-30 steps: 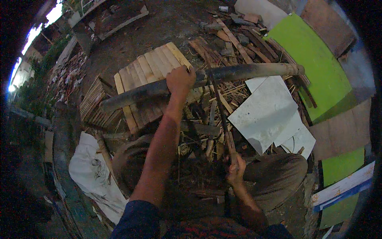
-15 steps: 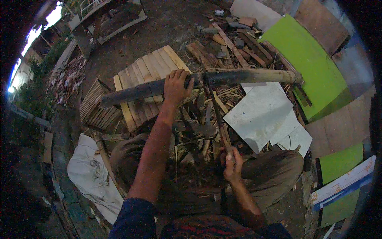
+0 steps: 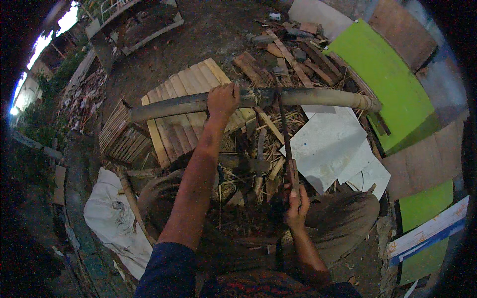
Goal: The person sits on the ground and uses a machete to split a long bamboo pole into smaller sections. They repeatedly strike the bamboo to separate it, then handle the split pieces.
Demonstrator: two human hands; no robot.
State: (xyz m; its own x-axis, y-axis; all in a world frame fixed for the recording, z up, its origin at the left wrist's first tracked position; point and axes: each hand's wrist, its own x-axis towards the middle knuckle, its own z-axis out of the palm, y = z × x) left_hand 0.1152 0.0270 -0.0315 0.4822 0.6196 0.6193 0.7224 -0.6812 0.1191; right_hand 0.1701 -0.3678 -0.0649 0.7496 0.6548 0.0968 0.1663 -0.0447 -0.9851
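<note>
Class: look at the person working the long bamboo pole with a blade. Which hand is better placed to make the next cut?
Probably the right hand: it grips the long blade, whose tip already lies across the bamboo pole. The left hand is wrapped around the pole, steadying it.

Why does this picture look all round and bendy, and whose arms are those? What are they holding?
The camera sits on a person's head and looks down, so you see that person's own arms. Its very wide lens bends straight edges near the rim. The left hand grips a long bamboo pole lying across the ground. The right hand holds a long thin blade whose tip reaches up to the pole. Around them lie flat bamboo slats, wood scraps, white sheets, a green board and a white sack.
</note>
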